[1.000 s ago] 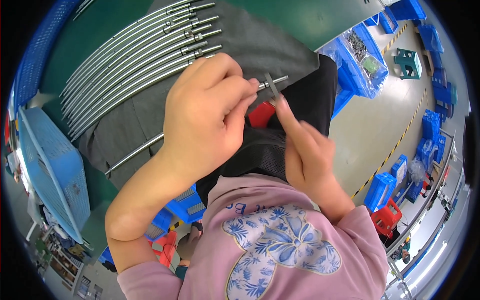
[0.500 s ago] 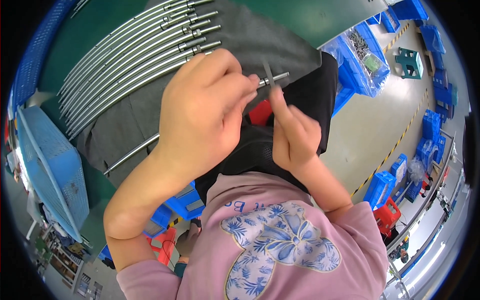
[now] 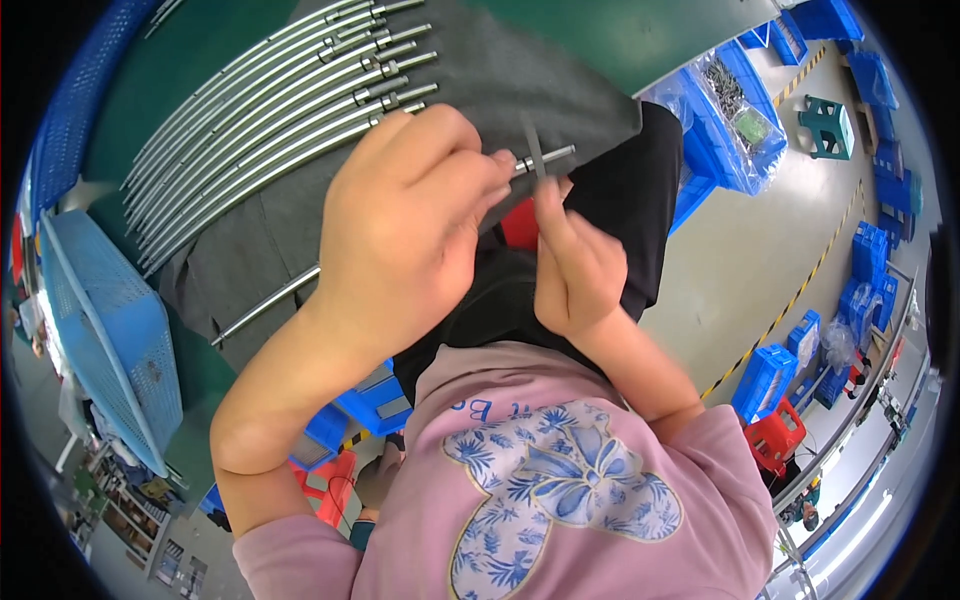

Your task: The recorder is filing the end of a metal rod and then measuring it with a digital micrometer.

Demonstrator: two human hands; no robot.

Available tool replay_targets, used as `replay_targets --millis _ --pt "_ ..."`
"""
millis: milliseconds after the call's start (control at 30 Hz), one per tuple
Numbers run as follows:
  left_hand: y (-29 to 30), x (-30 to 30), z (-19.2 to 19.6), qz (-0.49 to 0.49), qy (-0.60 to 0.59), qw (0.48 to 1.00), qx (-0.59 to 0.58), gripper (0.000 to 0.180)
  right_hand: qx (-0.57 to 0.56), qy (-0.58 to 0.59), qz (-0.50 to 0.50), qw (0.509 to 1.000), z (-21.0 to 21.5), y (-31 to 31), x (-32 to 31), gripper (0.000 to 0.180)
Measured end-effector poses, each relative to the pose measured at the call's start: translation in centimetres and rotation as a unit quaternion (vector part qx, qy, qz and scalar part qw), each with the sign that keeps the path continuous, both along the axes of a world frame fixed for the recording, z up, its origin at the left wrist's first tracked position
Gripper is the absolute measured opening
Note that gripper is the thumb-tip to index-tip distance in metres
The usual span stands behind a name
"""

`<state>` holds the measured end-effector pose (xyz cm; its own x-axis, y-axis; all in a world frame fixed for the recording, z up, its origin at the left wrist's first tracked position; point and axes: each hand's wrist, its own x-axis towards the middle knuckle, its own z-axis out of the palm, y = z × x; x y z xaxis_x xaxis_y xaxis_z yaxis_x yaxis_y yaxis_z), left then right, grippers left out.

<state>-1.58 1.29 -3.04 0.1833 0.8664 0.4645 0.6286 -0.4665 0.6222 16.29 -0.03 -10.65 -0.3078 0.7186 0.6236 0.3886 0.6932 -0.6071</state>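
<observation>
My left hand is closed around a slim shiny metal rod. The rod runs slantwise from the lower left, behind the hand, and its stepped end sticks out past my fingertips on the right. Pinched in my right hand is a thin flat grey strip, perhaps a file. It stands across the rod's end, seemingly touching it, and is slightly blurred. Beyond my left hand, several similar metal rods lie side by side on a dark grey cloth.
The cloth covers part of a green table and hangs toward my lap. A blue perforated basket leans at the left. To the right stands a blue bin of small metal parts. A green stool and blue crates are farther right.
My right hand has shifted slightly left with the grey strip, along the rod's end. My left hand keeps its hold on the rod, nearly still.
</observation>
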Motion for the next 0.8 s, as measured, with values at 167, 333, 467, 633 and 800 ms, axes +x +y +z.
replay_targets --millis 167,333,467,633,800 --pt "-0.1 0.2 0.1 -0.005 0.009 1.000 -0.001 0.023 0.033 0.002 0.003 0.999 0.9 1.8 -1.0 0.054" --pt "0.0 0.3 0.1 -0.008 0.006 1.000 -0.014 0.021 0.022 0.026 -0.006 0.999 -1.1 -0.2 0.0 0.056" --pt "-0.1 0.0 0.1 -0.006 -0.002 1.000 -0.015 0.020 0.037 0.006 0.006 0.999 0.8 2.1 -1.3 0.055" --pt "0.1 0.3 0.0 -0.008 0.002 1.000 -0.025 0.020 0.024 0.025 0.000 0.999 -0.8 0.4 0.0 0.058" --pt "0.0 0.2 0.2 -0.002 -0.007 1.000 -0.022 0.019 0.029 0.013 0.010 0.999 -0.9 0.4 -0.2 0.058"
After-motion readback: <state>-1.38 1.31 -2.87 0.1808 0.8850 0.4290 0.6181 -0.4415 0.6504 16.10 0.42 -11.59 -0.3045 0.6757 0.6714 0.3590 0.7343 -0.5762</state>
